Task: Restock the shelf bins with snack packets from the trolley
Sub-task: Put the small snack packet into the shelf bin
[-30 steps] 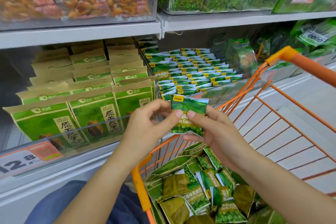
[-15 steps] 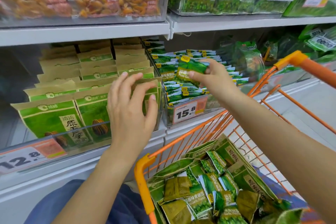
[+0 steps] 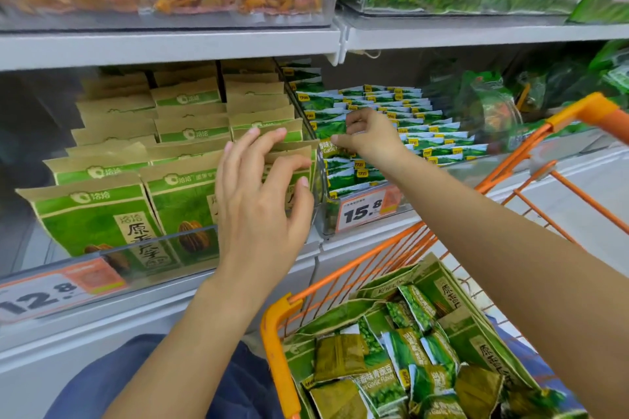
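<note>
The right hand (image 3: pixel 369 136) reached into the clear plastic shelf bin (image 3: pixel 326 218) of small green snack packets, the one fronted by the orange-and-white 15.8 price tag (image 3: pixel 366 211). Its grip was closed: thumb and curled fingers pinched a small green garlic-flavour snack packet (image 3: pixel 327 146) at its top right part. The packet hung just left of and below the fingertips, at the bin's front left corner, over the standing rows of like packets (image 3: pixel 408 126); how far it had sunk among them could not be told.

The left hand (image 3: pixel 262 201) hovered in front of the neighbouring bin of tall tan-and-green paper seed bags (image 3: pixel 102 214), fingers spread and lightly bent, its grip open and holding nothing. Whether its fingertips touched the bags could not be told.

Below the arms stood the orange wire trolley (image 3: pixel 275 343), near the shelf's front edge, holding a loose heap of green snack packets (image 3: pixel 391 371) and a few of the larger paper bags (image 3: pixel 476 333) lying tilted along its right side.
</note>
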Available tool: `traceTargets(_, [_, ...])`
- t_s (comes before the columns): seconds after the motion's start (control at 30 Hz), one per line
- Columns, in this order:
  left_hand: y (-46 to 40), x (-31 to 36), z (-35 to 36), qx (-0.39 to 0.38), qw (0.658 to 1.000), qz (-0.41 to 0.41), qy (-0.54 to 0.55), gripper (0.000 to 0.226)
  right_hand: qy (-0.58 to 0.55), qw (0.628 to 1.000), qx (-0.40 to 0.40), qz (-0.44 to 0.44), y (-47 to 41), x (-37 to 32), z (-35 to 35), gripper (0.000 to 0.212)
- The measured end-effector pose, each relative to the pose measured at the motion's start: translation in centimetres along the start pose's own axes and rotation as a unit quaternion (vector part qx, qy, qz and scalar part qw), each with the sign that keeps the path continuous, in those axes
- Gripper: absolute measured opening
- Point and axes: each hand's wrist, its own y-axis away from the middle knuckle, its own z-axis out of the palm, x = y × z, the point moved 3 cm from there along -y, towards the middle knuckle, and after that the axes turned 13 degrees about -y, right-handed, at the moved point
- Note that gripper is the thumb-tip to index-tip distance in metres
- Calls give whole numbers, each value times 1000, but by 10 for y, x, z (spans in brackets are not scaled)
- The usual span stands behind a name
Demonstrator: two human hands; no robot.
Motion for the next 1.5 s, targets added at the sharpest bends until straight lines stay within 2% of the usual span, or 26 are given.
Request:
traceTargets(0.07, [0,3,-2,11,1000,2,2,20,18,998,26,-51,10,-5,-8,37])
traceTargets(0.17, [3,14,-10,53,998,42,-2,21,-2,981,66,-180,50,-20,-29,14])
traceTargets(0.23, [9,26,-17,44,993,90,59,19,2,969,40,-245,91,-23,-45,5])
traceTargets(0.33, [25,42,-12,-111,974,126,155,22,68,958,-60,-271,152,-4,-66,17])
traceTargets(0.4, [35,46,2,-216,958,161,101,30,211,930,-117,-279,181,19,-79,21])
traceTargets(0.47, [41,47,14,-284,936,204,42,40,361,882,-212,-218,195,48,-87,21])
traceTargets(0.53, [42,46,17,-322,923,211,31,48,470,810,-346,-57,204,82,-94,32])
traceTargets(0.6, [41,46,16,-332,920,204,32,52,511,728,-450,78,217,112,-99,53])
traceTargets(0.63, [42,46,16,-336,920,200,30,53,516,706,-476,98,222,119,-98,60])
traceTargets(0.77, [44,45,16,-336,919,203,23,51,531,675,-511,2,240,129,-74,63])
traceTargets(0.87, [43,44,15,-341,919,197,25,51,570,624,-532,-47,246,126,-57,59])
traceTargets(0.9, [43,43,15,-342,919,195,25,52,569,620,-538,-48,246,125,-53,56])
traceTargets(0.97, [43,43,14,-340,920,195,24,53,549,634,-544,-34,246,124,-48,46])
traceTargets(1.07, [43,42,15,-338,919,200,28,51,541,669,-508,-29,240,118,-48,33])
traceTargets(1.17, [40,40,14,-299,937,168,71,39,478,758,-440,-54,222,98,-59,26])
traceTargets(1.27, [31,31,3,-194,964,23,180,16,354,879,-284,-146,203,58,-78,18])
traceTargets(1.33, [26,27,-3,-195,941,-85,264,15,189,940,-164,-233,201,32,-88,15])
traceTargets(1.37, [24,26,-5,-218,917,-137,305,17,117,945,-108,-285,202,21,-91,14])
traceTargets(1.43, [22,28,-4,-290,853,-232,368,21,67,923,-27,-378,203,8,-86,13])
traceTargets(1.5, [22,32,-3,-375,787,-296,390,31,84,892,6,-445,203,1,-71,11])
